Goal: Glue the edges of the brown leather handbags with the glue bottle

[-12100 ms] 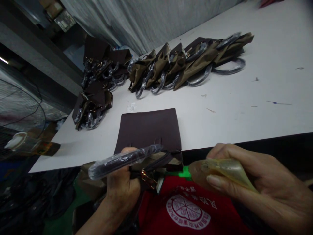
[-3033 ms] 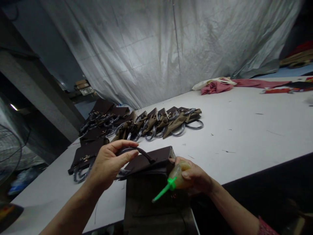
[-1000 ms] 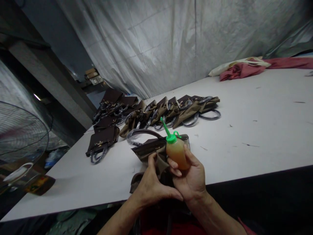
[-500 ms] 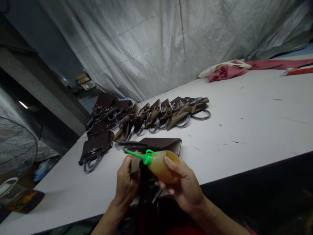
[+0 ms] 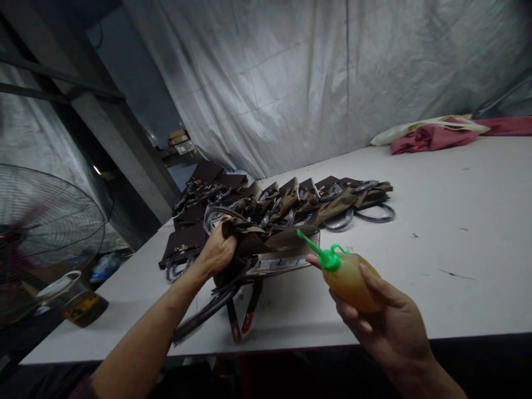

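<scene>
My left hand (image 5: pixel 216 250) is closed on a dark brown handbag (image 5: pixel 266 249), gripping its folded lining and plastic-wrapped handle and holding it over the white table (image 5: pixel 436 266). Straps hang down from the bag near the table's front edge. My right hand (image 5: pixel 386 321) is wrapped round a squeeze bottle of amber glue (image 5: pixel 349 277). Its green nozzle (image 5: pixel 316 252) points up and left at the bag's open edge.
A row of finished brown bags (image 5: pixel 316 199) with wrapped handles lies behind, and darker bags (image 5: pixel 199 191) are stacked at the far left. Pink cloth (image 5: pixel 432 136) lies at the back right. A fan (image 5: pixel 50 233) and a cup (image 5: pixel 78 299) are at the left.
My left hand has lifted the bag forward over the table and now grips it from the top. The glue bottle has moved right, its nozzle still aimed left at the bag.
</scene>
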